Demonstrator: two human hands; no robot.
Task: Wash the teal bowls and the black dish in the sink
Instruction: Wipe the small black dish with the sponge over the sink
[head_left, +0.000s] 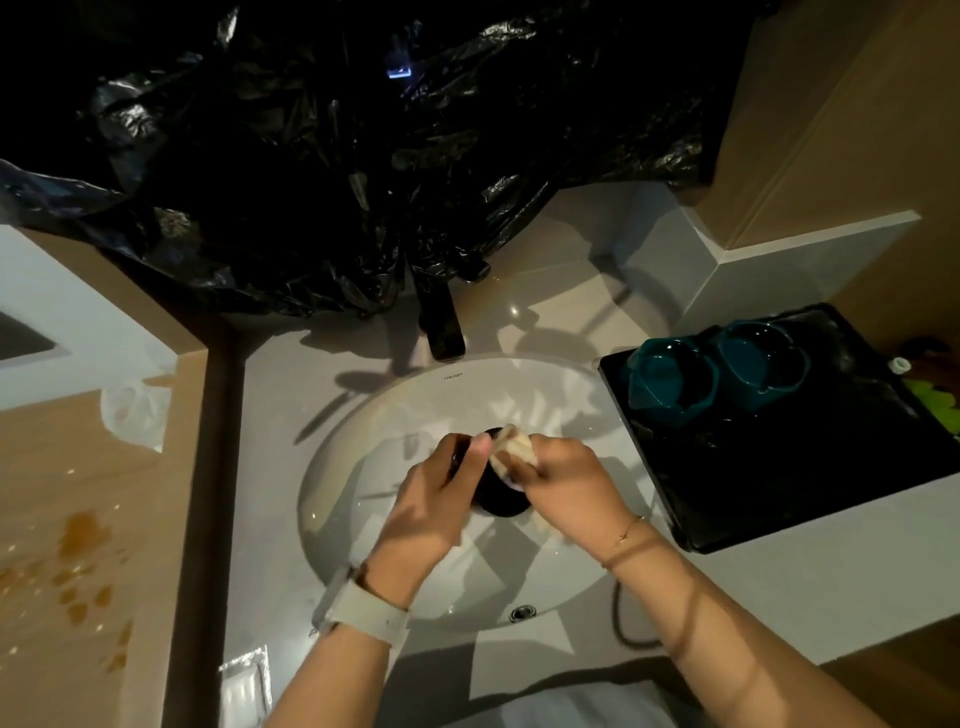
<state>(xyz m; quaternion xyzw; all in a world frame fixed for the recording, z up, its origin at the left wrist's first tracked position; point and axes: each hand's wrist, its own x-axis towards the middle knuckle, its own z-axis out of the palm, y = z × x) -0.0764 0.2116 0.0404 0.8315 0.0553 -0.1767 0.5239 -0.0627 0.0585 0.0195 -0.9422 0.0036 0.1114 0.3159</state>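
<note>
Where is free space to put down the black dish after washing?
Bare patches: the black tray in front of the teal bowls, and the counter between faucet and tray. The sink middle is crowded by both hands and the black dish.

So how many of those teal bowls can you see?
2. Both sit side by side on the black tray right of the sink: the left teal bowl and the right teal bowl. Others could be out of view.
</note>
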